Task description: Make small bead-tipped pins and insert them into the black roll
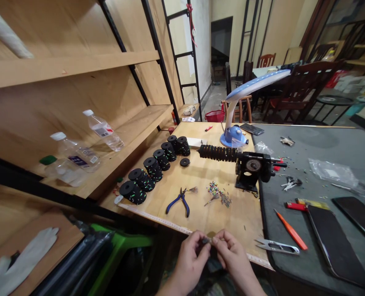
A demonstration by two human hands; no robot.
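My left hand [192, 260] and my right hand [231, 255] meet at the table's front edge, fingertips pinched close together. A tiny dark piece shows between them, too small to name. Beyond the hands lie blue-handled pliers [181, 202], jaws pointing away. To their right is a pile of coloured beads [213, 188] beside a heap of small metal pieces [226, 200]. A small brush-like tuft [211, 199] lies by the beads, and another tuft [192, 189] touches the area near the pliers' jaws.
Several black foam spools [133, 192] line the table's left side. A black winding device [251, 169] carries a row of black discs [218, 153]. Behind stands a blue lamp [233, 135]. On the grey mat are thread snips [277, 246], an orange-handled tool [290, 230] and phones [333, 242].
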